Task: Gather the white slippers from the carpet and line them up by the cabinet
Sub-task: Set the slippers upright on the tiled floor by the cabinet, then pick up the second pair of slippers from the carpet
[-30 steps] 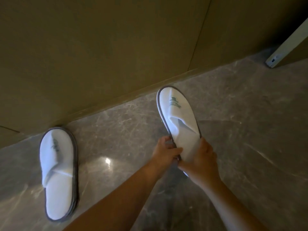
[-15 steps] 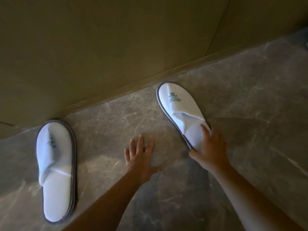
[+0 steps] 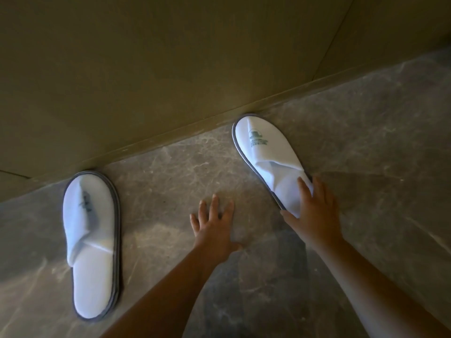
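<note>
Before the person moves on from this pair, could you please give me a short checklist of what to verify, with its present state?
1. Left-side slipper flat on the marble floor, toe at the cabinet base: ok.
2. Right-side slipper toe at the cabinet base: ok.
3. Both slippers parallel: not ok; the right-side one angles away from its partner.
4. Slippers close together as a lined-up pair: not ok; a wide gap separates them.
5. Right hand placed to adjust it: ok, fingers rest on its heel.
6. Left hand free: ok, flat on the floor.

Green printed logos on both slippers — wording too blurred to read
</note>
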A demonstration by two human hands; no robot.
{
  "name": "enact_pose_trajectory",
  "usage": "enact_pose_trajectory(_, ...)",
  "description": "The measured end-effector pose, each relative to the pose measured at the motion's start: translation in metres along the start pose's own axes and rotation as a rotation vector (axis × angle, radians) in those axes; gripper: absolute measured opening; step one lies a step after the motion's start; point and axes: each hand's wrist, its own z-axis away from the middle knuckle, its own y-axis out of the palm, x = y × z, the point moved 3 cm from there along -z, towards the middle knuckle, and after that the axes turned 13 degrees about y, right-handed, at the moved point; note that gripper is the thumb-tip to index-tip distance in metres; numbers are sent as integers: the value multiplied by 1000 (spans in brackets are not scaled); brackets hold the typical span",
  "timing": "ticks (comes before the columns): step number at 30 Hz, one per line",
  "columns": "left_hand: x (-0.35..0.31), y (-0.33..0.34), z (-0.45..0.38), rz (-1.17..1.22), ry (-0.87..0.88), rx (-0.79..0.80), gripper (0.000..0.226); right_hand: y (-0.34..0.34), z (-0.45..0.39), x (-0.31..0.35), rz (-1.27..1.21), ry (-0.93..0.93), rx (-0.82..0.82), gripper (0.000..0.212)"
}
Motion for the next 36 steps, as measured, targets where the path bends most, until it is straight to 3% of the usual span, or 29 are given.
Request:
enact_pose_trajectory(5, -3, -45, 29, 114, 70, 8, 77, -36, 50, 22, -213, -70, -65, 40)
enact_pose_trajectory(11, -2, -155, 172, 285, 161, -242, 41, -134, 163, 91, -567, -141, 35, 18)
enact_pose_trajectory(19, -13, -320, 428, 438, -111, -350, 34, -340, 320, 196, -611, -274, 339, 15)
enact_pose_trajectory(25, -27, -415, 612, 596, -312, -572, 33, -474, 453, 287, -561, -565, 465, 20)
enact_pose_trajectory(28, -19, -435, 697, 658, -406, -705, 34, -503, 528, 334, -580, -675, 536, 30)
enact_pose_trajectory(36, 48, -433, 907, 714, -556, -885, 34, -502, 719, 456, -584, -898, 726, 28)
